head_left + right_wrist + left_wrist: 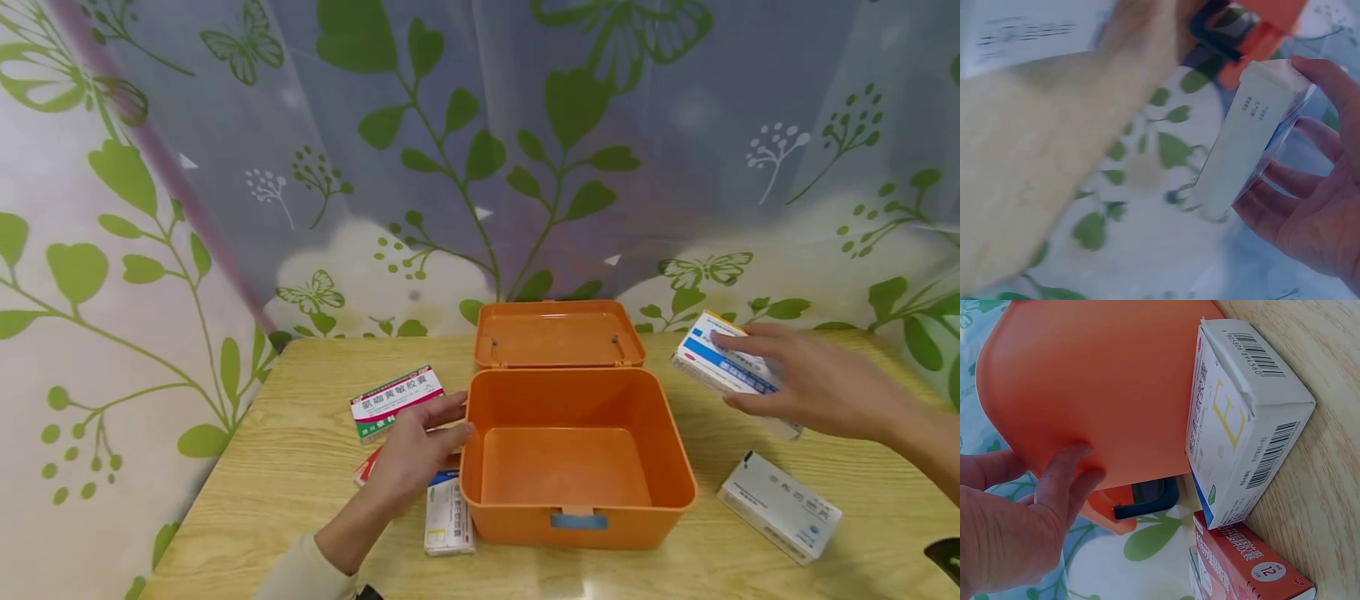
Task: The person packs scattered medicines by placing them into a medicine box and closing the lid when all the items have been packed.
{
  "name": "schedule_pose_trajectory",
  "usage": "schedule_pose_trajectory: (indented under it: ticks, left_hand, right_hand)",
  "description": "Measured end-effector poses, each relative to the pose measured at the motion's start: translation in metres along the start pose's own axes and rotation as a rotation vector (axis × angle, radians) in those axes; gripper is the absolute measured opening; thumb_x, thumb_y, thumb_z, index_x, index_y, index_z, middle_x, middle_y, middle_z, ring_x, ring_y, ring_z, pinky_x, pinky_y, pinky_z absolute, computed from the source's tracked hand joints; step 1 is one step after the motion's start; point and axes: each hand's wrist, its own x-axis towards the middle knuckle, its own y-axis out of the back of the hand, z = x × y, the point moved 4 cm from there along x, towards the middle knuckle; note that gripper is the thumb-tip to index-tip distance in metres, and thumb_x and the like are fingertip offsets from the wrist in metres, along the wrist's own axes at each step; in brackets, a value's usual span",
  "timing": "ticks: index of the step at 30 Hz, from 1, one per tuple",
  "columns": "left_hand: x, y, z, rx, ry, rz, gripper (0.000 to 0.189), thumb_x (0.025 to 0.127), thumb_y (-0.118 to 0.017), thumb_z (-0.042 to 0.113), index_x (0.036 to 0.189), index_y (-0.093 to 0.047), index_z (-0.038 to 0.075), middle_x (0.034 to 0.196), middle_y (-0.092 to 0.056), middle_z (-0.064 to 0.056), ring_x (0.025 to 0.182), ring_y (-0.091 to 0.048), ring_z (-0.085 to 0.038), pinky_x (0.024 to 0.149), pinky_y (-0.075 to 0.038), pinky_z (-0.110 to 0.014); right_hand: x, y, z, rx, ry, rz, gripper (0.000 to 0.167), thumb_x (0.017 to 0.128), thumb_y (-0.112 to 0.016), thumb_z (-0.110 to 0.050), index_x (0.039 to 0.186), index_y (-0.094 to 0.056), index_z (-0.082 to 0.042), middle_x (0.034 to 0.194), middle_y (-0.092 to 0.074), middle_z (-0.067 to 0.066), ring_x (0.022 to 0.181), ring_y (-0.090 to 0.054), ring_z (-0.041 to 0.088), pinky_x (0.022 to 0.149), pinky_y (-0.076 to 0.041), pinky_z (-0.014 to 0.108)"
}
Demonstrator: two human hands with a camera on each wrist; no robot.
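Observation:
An orange plastic case (577, 527) stands with its lid (558, 333) folded back and nothing inside. My left hand (420, 450) grips its left wall near the rim; in the left wrist view the fingertips (1079, 451) press the outer face. Above the table to the right, my right hand (813, 375) holds a white and blue medicine box (723, 354) between thumb and fingers. The right wrist view shows that box's plain white side (1250, 125), tilted. Below the right hand lies a silver-grey medicine box (780, 507).
Left of the case lie a white, green and red medicine box (397, 400), a red box (1254, 562) partly under the left arm, and a white vitamin E box (448, 517) against the case. A patterned curtain (420, 167) hangs behind the wooden table (247, 492).

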Motion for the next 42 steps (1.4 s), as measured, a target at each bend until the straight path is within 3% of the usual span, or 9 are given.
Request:
schedule_pose_trajectory:
  ticks: [8, 15, 23, 36, 42]
  left_hand:
    - [-0.001, 0.001, 0.001, 0.022, 0.007, 0.009, 0.047, 0.094, -0.060, 0.009, 0.139, -0.048, 0.002, 0.131, -0.054, -0.021, 0.110, -0.060, -0.036, 0.075, -0.056, -0.040]
    - [-0.001, 0.001, 0.000, 0.049, 0.017, 0.020, 0.047, 0.094, -0.061, 0.010, 0.139, -0.048, 0.003, 0.131, -0.054, -0.020, 0.109, -0.060, -0.034, 0.075, -0.056, -0.040]
    - [0.000, 0.001, -0.001, 0.024, -0.001, 0.012, 0.047, 0.094, -0.060, 0.010, 0.138, -0.048, 0.002, 0.132, -0.053, -0.021, 0.109, -0.060, -0.035, 0.075, -0.056, -0.040]
    - [-0.002, 0.002, 0.000, 0.042, -0.013, 0.035, 0.046, 0.094, -0.061, 0.011, 0.138, -0.050, 0.003, 0.129, -0.056, -0.017, 0.106, -0.062, -0.030, 0.075, -0.056, -0.040]
    - [-0.002, 0.002, -0.001, 0.048, -0.013, 0.045, 0.045, 0.093, -0.061, 0.012, 0.137, -0.051, 0.003, 0.129, -0.056, -0.017, 0.107, -0.062, -0.032, 0.075, -0.056, -0.040]
  right_hand:
    - [0.022, 0.029, -0.048, 0.023, 0.142, 0.014, 0.069, 0.082, -0.070, -0.051, 0.138, -0.053, -0.016, 0.136, -0.046, 0.023, 0.111, -0.052, 0.043, 0.078, -0.049, 0.056]
    - [0.039, 0.038, -0.077, 0.058, 0.252, 0.002, 0.066, 0.082, -0.071, -0.047, 0.139, -0.052, -0.019, 0.139, -0.045, 0.019, 0.120, -0.046, 0.044, 0.088, -0.043, 0.060]
    - [0.049, 0.033, -0.105, 0.073, 0.319, -0.009, 0.065, 0.082, -0.071, -0.047, 0.140, -0.051, -0.025, 0.143, -0.043, 0.013, 0.120, -0.049, 0.037, 0.081, -0.048, 0.049]
    - [0.068, 0.018, -0.141, 0.091, 0.399, -0.157, 0.068, 0.081, -0.071, -0.050, 0.142, -0.047, -0.032, 0.145, -0.042, 0.009, 0.127, -0.042, 0.035, 0.089, -0.043, 0.061]
    - [0.076, 0.010, -0.152, 0.112, 0.450, -0.226, 0.066, 0.081, -0.073, -0.045, 0.141, -0.049, -0.030, 0.143, -0.044, 0.007, 0.127, -0.043, 0.030, 0.095, -0.042, 0.056]
